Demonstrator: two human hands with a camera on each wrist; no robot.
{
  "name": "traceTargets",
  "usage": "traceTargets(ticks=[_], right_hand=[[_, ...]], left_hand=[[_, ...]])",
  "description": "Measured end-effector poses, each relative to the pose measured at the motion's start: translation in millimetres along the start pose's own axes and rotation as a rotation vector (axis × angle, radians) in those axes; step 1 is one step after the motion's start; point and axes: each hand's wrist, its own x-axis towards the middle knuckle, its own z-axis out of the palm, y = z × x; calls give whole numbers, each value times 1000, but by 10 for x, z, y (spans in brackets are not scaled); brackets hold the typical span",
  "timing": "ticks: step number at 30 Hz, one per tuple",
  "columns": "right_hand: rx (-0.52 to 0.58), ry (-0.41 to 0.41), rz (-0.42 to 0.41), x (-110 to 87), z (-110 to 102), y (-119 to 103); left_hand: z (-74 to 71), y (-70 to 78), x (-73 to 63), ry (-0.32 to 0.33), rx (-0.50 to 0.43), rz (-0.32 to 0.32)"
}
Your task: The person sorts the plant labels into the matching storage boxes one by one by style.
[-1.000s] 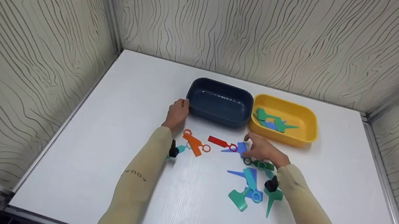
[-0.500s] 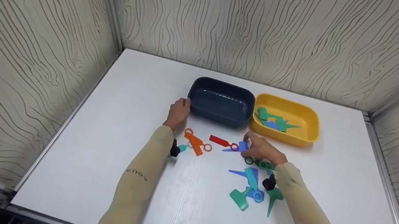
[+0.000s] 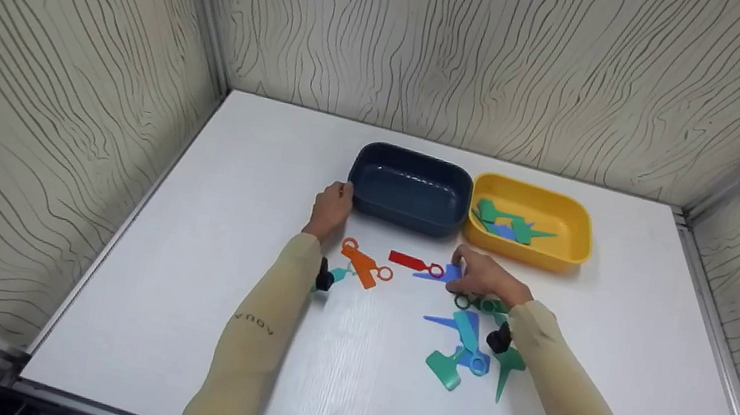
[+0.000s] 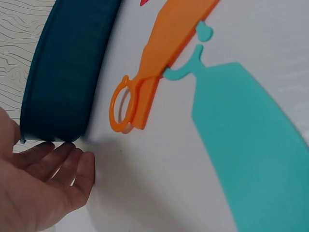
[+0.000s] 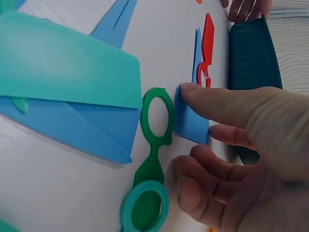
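Note:
My right hand (image 3: 482,273) pinches a blue T-shaped plant label (image 5: 190,118) by its wide head. The thumb lies on the near edge and the index finger on the far side; its spike points left, beside a red ring-ended label (image 3: 408,261). My left hand (image 4: 50,181) rests its loosely bent fingers against the left end of the navy bin (image 3: 406,215). Orange ring-ended labels (image 3: 359,266) lie crossed on the table near that hand. Next to them is a turquoise label (image 4: 246,130), partly under the left wrist in the head view.
Touching the navy bin on its right, a yellow bin (image 3: 562,260) holds several green and blue labels. Below the right hand lie a dark green ring-ended label (image 5: 150,166) and a pile of blue, turquoise and green labels (image 3: 467,331). Patterned walls enclose the white table (image 3: 167,324).
My right thumb and index finger have closed in on the blue label, which has shifted slightly. The left hand stays at the navy bin. The head view has moved a little.

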Motion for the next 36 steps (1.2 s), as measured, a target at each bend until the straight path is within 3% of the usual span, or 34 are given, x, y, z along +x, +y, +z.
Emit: traceTargets(ticks=[7,28,36], right_hand=[[-12,27,42,22,43,7],[186,187,-121,-92,-67,96],[254,215,-115,-210,-240,114]], left_hand=[[9,8,-2,0,-5,-26],[7,-18,0,6,-14,-4],[17,-35,34,11,12,8]])
